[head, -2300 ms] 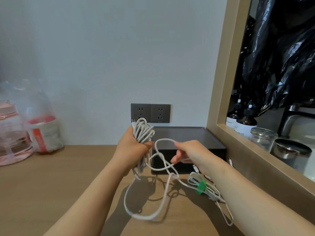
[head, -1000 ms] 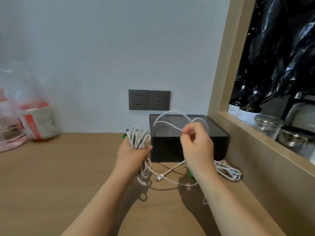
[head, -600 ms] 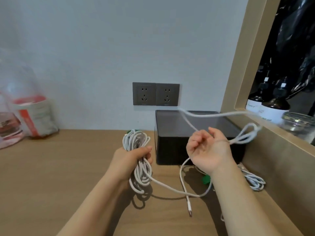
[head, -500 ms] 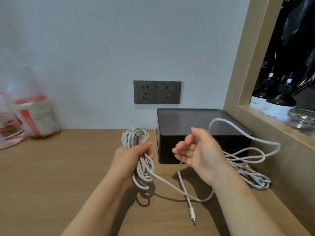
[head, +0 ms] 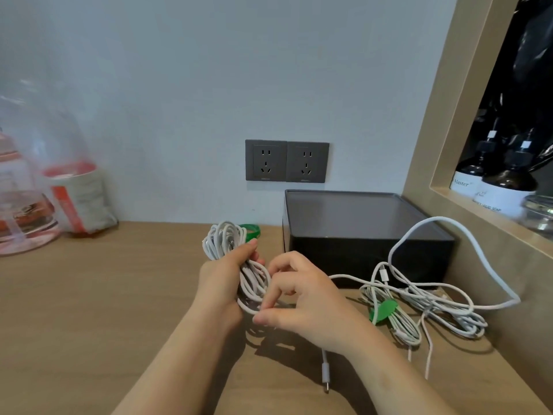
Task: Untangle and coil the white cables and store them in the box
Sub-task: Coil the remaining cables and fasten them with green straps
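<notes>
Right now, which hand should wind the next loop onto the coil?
Right, most likely. The left hand is full, holding the coil in its grip. The right hand already pinches the loose cable at the coil's lower end, and the slack trails off to its side, in front of the box.

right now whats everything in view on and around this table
table: one, wood, under everything
box: one, black, at the back wall
coil: one, white, held above the table
loose cables: one tangle, white, on the table before the box
ties: two, green, one round a bundle in the tangle, one behind the coil
sockets: two, dark grey, on the wall above the box
bottles: two, dark with white labels, right-hand shelf
bin bag: one, black, above the bottles
plastic bag: one, clear with red, far left
left hand: one, grips the coil
right hand: one, fingers pinch a strand at the coil's lower end
</notes>
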A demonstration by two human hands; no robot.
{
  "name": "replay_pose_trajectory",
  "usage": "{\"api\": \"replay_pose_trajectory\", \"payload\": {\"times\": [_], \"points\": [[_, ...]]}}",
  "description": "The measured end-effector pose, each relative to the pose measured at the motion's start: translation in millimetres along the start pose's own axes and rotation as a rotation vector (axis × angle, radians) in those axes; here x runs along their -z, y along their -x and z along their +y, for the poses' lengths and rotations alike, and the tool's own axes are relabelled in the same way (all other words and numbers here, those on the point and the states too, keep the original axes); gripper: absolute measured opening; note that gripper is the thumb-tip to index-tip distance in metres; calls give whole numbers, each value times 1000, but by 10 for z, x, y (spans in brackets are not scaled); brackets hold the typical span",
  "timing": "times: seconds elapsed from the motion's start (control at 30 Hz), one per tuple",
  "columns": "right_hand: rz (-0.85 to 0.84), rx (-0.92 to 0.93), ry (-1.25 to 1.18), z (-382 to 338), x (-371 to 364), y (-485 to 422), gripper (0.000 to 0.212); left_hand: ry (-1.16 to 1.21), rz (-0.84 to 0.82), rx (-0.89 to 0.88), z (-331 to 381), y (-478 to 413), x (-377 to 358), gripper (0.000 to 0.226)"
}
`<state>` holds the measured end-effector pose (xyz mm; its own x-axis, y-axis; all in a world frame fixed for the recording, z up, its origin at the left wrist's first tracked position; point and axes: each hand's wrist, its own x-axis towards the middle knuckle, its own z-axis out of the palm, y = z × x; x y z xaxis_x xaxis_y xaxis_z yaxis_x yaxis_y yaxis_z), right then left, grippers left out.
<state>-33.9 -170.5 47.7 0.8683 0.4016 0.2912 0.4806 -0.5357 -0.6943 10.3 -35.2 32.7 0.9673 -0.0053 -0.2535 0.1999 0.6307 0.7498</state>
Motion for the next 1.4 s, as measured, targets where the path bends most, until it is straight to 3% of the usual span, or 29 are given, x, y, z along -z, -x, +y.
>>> {"api": "replay_pose_trajectory", "payload": {"times": [0.17,0.3,0.4,0.5,0.67,0.83,1.0,1.13,1.27,1.4], "points": [[116,50,77,41,-72,-21,21,4,4,18,-40,57,-54,8],[146,3,-2,39,-31,-31,25,2,81,-57,1,30,-68,14],[-70,-188,-130,47,152,11,23,23,92,-91,78,9,-71,23],[-189,-264,-64,125,284,54,10,125,89,-82,214,-30,-7,28],[-121,-376,13,220,372,62,51,290,-19,-38,317,-79,100,37],[-100,-421,269,250,500,102,46,235,-122,-47,365,-2,94,43],[32,-411,435,287,487,86,32,-82,-255,30,338,82,103,28],[221,-370,465,348,441,30,11,-381,-262,-40,179,135,16,18],[361,-297,324,322,368,-19,8,-605,-235,-73,41,190,-82,14],[468,-275,77,228,299,-22,13,-631,-210,-58,-67,232,-155,9]]}}
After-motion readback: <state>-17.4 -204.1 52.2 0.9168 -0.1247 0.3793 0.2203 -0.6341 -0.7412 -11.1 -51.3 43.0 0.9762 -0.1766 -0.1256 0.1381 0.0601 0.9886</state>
